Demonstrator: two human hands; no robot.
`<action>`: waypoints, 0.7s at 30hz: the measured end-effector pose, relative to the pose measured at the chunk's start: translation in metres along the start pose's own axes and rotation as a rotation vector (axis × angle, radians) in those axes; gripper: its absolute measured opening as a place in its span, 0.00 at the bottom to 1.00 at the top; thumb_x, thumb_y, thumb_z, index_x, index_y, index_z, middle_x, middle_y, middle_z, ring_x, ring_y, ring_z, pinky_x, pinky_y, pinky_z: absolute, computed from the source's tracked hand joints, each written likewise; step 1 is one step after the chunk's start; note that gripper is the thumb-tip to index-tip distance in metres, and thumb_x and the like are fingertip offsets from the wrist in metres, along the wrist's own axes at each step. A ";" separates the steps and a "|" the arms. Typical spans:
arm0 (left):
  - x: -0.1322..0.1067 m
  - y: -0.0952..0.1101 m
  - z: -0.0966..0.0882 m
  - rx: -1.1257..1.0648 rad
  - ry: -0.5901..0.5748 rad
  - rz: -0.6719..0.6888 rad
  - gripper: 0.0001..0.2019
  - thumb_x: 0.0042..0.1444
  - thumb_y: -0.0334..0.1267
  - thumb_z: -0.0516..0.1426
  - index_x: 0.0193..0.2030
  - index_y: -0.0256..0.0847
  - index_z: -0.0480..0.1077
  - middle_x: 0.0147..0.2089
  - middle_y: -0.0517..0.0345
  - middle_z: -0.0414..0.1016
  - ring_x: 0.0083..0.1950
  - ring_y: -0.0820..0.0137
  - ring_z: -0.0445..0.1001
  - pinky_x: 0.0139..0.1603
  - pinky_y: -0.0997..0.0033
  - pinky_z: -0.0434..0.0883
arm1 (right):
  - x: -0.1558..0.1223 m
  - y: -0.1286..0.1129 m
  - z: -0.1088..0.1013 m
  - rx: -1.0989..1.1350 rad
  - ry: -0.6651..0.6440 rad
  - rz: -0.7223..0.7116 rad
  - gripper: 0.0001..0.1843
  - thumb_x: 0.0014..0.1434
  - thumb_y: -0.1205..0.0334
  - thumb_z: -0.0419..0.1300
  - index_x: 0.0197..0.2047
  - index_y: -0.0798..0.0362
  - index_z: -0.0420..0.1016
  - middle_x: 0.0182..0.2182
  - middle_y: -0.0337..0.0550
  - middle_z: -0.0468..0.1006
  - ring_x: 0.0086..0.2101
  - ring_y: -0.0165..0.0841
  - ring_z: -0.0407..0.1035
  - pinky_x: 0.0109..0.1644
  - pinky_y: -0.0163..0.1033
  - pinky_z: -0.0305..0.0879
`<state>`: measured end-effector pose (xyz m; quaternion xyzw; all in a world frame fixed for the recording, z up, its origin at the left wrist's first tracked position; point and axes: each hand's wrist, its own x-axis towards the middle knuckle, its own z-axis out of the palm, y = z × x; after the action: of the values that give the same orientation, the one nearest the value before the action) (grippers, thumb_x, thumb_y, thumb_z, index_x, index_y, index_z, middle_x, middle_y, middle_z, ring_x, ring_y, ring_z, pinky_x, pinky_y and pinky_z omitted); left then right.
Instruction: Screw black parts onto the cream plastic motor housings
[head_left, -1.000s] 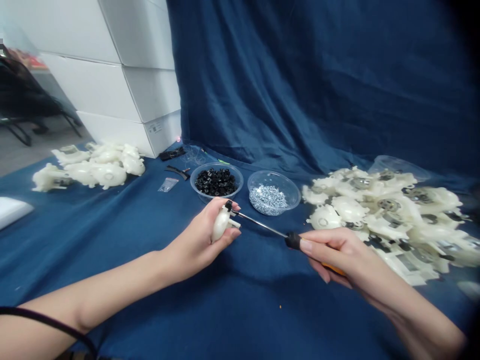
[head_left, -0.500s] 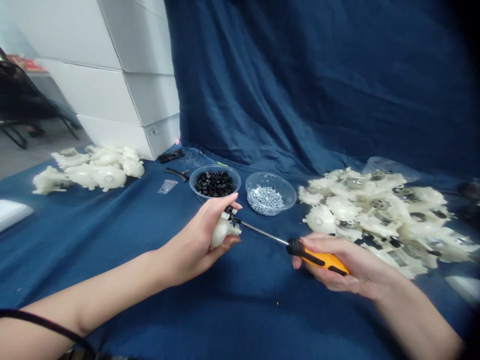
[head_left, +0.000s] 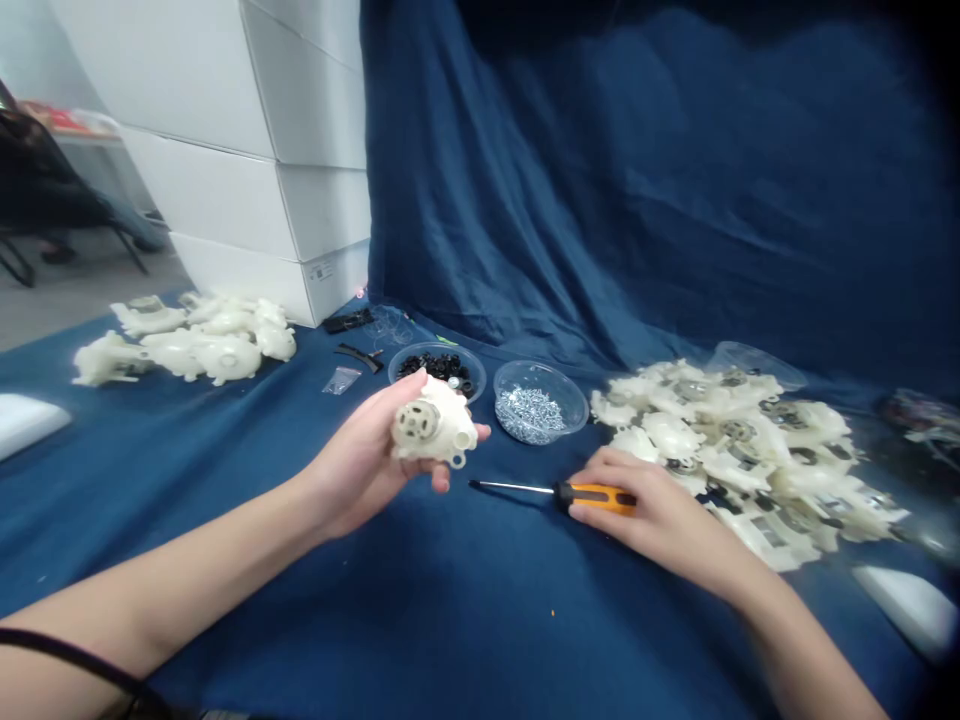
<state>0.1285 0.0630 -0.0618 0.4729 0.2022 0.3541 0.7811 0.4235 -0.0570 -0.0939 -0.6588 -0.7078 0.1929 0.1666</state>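
In my left hand (head_left: 367, 460) is a cream plastic housing (head_left: 442, 425), its round slotted end turned toward me, with small ring lugs at its lower edge. My right hand (head_left: 637, 505) is closed around the orange and black handle of a screwdriver (head_left: 600, 497). The screwdriver lies low over the blue cloth, its shaft pointing left and its tip apart from the housing. Behind the housing stands a clear bowl of small black parts (head_left: 431, 362), partly hidden by my left hand. Beside it is a clear bowl of silver screws (head_left: 531, 412).
A large pile of cream housings (head_left: 750, 440) spreads at the right, with a smaller group (head_left: 225, 345) at the left. White boxes (head_left: 300, 210) are stacked behind that group. A small plastic bag (head_left: 341, 380) lies near the bowls. A blue curtain (head_left: 637, 180) hangs at the back.
The screwdriver tip has come away from the housing, and my right hand has lowered it to the cloth. My left hand has turned the housing so its round end shows.
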 end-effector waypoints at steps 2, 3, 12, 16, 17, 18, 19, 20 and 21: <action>0.000 0.000 -0.003 -0.072 -0.037 -0.099 0.10 0.68 0.44 0.52 0.49 0.42 0.66 0.38 0.51 0.78 0.41 0.57 0.84 0.17 0.77 0.72 | 0.004 0.001 0.005 -0.093 0.029 -0.021 0.09 0.64 0.55 0.63 0.45 0.47 0.81 0.45 0.44 0.76 0.43 0.38 0.73 0.49 0.44 0.69; -0.001 -0.002 -0.004 -0.092 -0.055 -0.130 0.08 0.67 0.41 0.51 0.49 0.43 0.66 0.36 0.52 0.78 0.38 0.58 0.84 0.15 0.78 0.71 | 0.004 0.000 0.006 -0.132 0.041 -0.019 0.10 0.63 0.55 0.64 0.46 0.48 0.81 0.46 0.45 0.76 0.44 0.39 0.73 0.49 0.44 0.70; -0.007 -0.018 0.000 -0.051 -0.140 -0.332 0.09 0.68 0.45 0.49 0.44 0.44 0.64 0.32 0.53 0.77 0.27 0.60 0.82 0.16 0.76 0.71 | 0.021 -0.088 0.012 0.535 0.189 0.002 0.26 0.50 0.52 0.75 0.52 0.43 0.77 0.43 0.39 0.79 0.32 0.30 0.73 0.34 0.36 0.71; -0.009 -0.019 0.002 0.019 -0.147 -0.395 0.09 0.67 0.47 0.51 0.43 0.44 0.64 0.29 0.55 0.76 0.23 0.62 0.79 0.15 0.75 0.70 | 0.032 -0.102 0.027 0.872 0.152 0.083 0.21 0.43 0.58 0.79 0.40 0.51 0.80 0.28 0.37 0.79 0.24 0.26 0.69 0.28 0.31 0.66; -0.009 -0.019 0.002 0.048 -0.139 -0.409 0.10 0.66 0.48 0.51 0.42 0.44 0.64 0.28 0.55 0.76 0.21 0.65 0.76 0.13 0.76 0.68 | 0.032 -0.100 0.030 0.910 0.141 0.101 0.18 0.44 0.58 0.78 0.37 0.52 0.80 0.25 0.36 0.77 0.24 0.26 0.69 0.28 0.31 0.66; -0.009 -0.020 0.002 0.075 -0.126 -0.422 0.10 0.65 0.48 0.52 0.41 0.44 0.64 0.28 0.55 0.76 0.19 0.68 0.73 0.12 0.78 0.66 | 0.032 -0.099 0.031 0.930 0.128 0.112 0.17 0.46 0.57 0.78 0.36 0.53 0.80 0.22 0.37 0.76 0.24 0.27 0.69 0.29 0.32 0.66; -0.009 -0.020 0.001 0.093 -0.114 -0.436 0.11 0.65 0.49 0.53 0.41 0.44 0.64 0.28 0.54 0.76 0.17 0.71 0.69 0.11 0.80 0.63 | 0.030 -0.097 0.032 0.937 0.117 0.117 0.16 0.48 0.55 0.77 0.36 0.54 0.80 0.22 0.38 0.76 0.24 0.29 0.71 0.30 0.34 0.68; -0.008 -0.021 0.000 0.098 -0.106 -0.452 0.11 0.65 0.49 0.53 0.40 0.44 0.64 0.28 0.54 0.76 0.16 0.74 0.66 0.11 0.82 0.60 | 0.028 -0.096 0.033 0.934 0.110 0.117 0.16 0.50 0.54 0.75 0.37 0.54 0.81 0.22 0.39 0.77 0.25 0.30 0.72 0.32 0.35 0.69; -0.008 -0.022 -0.001 0.092 -0.103 -0.474 0.11 0.65 0.48 0.53 0.40 0.44 0.64 0.29 0.53 0.76 0.15 0.76 0.62 0.11 0.83 0.57 | 0.026 -0.096 0.033 0.927 0.107 0.114 0.16 0.52 0.52 0.74 0.38 0.54 0.81 0.24 0.40 0.78 0.26 0.31 0.73 0.33 0.36 0.70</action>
<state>0.1304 0.0511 -0.0818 0.4647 0.2832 0.1267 0.8294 0.3220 -0.0382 -0.0754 -0.5616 -0.5003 0.4634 0.4686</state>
